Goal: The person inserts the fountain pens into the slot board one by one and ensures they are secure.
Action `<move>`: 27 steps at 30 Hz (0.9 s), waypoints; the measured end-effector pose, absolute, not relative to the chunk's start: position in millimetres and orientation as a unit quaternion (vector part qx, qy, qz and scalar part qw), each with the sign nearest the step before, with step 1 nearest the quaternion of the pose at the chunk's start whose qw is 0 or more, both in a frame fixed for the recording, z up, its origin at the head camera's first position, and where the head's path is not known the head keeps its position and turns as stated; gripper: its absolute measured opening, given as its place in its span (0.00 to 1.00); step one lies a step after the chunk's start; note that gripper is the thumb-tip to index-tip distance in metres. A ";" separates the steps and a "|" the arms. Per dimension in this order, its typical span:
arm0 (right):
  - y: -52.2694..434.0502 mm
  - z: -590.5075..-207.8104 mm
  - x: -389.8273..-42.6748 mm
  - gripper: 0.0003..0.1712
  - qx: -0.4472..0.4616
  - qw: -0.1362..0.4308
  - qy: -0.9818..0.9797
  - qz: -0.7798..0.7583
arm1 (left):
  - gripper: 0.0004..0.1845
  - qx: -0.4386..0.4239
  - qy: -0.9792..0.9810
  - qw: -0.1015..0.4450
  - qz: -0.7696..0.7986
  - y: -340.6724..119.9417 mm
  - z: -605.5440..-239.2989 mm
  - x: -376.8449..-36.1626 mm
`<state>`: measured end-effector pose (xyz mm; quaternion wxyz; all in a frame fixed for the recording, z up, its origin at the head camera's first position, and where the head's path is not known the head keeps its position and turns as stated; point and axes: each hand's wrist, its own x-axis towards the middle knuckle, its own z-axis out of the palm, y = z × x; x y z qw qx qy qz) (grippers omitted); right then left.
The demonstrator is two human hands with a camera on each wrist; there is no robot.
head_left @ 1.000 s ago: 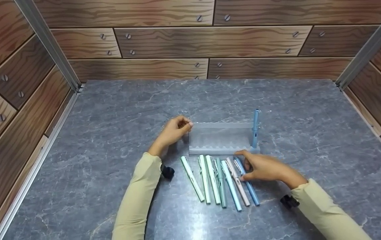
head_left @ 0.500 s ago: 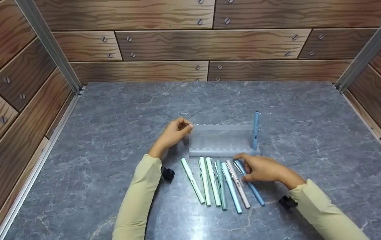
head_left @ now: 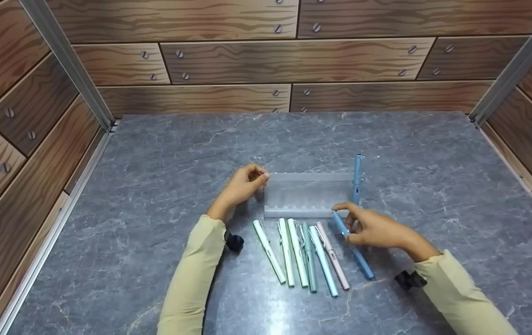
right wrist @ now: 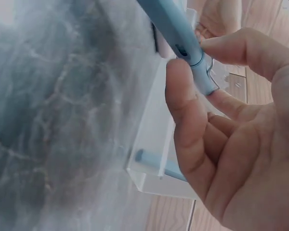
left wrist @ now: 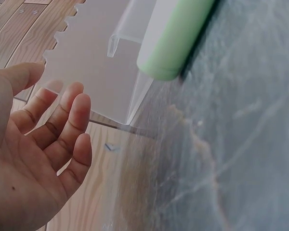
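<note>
A frosted clear pen stand (head_left: pixel 307 195) sits mid-table with one blue pen (head_left: pixel 356 179) upright in its right end. My left hand (head_left: pixel 247 184) pinches the stand's upper left corner (left wrist: pixel 96 62) between thumb and fingers (left wrist: pixel 72 115). My right hand (head_left: pixel 347 223) pinches a second blue pen (head_left: pixel 352 249) near its upper end, just in front of the stand. That pen is tilted, its lower end down by the table. In the right wrist view thumb and finger grip this pen (right wrist: pixel 173 33) beside the stand (right wrist: pixel 151 130).
Several pastel pens (head_left: pixel 298 251) lie in a row on the grey marble table (head_left: pixel 131 186) in front of the stand; a green one (left wrist: pixel 176 38) lies close to the stand's left end. Wood-pattern walls (head_left: pixel 293 60) enclose three sides.
My right hand has lifted the upper end of the rightmost blue pen out of the row and swung it right, toward the stand. The left hand has stayed on the stand.
</note>
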<state>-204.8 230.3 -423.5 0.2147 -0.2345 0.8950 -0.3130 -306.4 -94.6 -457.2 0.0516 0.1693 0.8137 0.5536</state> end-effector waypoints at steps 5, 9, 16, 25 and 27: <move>231.5 -418.9 -207.1 0.41 -0.235 0.208 0.877 -0.363 | 0.10 0.165 0.817 0.049 0.551 -96.4 -456.9 -306.0; 235.7 -413.4 -207.7 0.41 -0.217 0.214 0.868 -0.392 | 0.10 0.166 0.813 0.049 0.556 -96.0 -456.6 -306.7; 244.4 -404.0 -210.8 0.41 -0.196 0.186 0.864 -0.425 | 0.10 0.172 0.809 0.060 0.558 -95.3 -456.7 -307.0; 245.4 -401.7 -218.0 0.40 -0.184 0.117 0.875 -0.433 | 0.10 0.170 0.810 0.054 0.558 -95.1 -456.8 -307.0; 245.5 -401.6 -218.6 0.39 -0.180 0.102 0.874 -0.439 | 0.10 0.170 0.810 0.055 0.558 -94.9 -457.1 -306.9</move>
